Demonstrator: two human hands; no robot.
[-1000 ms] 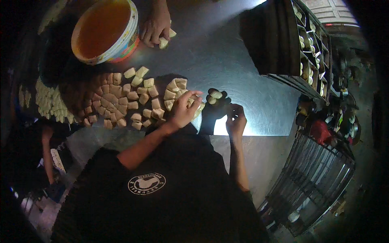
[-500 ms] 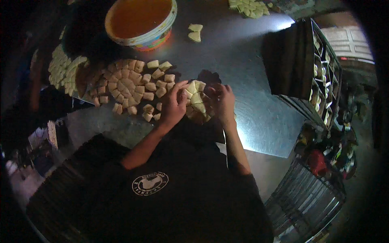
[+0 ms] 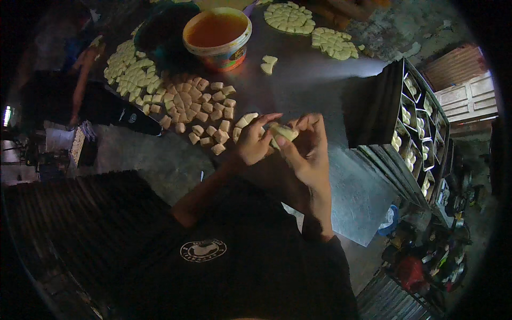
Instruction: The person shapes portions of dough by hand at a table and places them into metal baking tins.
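A pale piece of dough (image 3: 282,135) is pinched between my two hands above the metal table. My left hand (image 3: 253,143) has its thumb against the dough's left side, with the index finger stretched out above. My right hand (image 3: 309,152) presses its thumb onto the front of the dough, its other fingers curled behind. Beside and partly under my left hand lie more dough pieces (image 3: 245,120). Left of them spreads a large group of cut dough pieces (image 3: 186,101), packed close at its middle and loose around its edge.
Beyond the dough stands a bucket (image 3: 246,41) of orange filling or liquid, beside a dark basin (image 3: 160,34). Scored dough rounds (image 3: 289,18) lie at the far edge. A rack (image 3: 413,133) holding shaped dough stands right. Another person's arm (image 3: 82,80) shows at left.
My view has shifted, showing more of the far table. The dough between my hands is lifted and turned, and my right thumb now lies across it.
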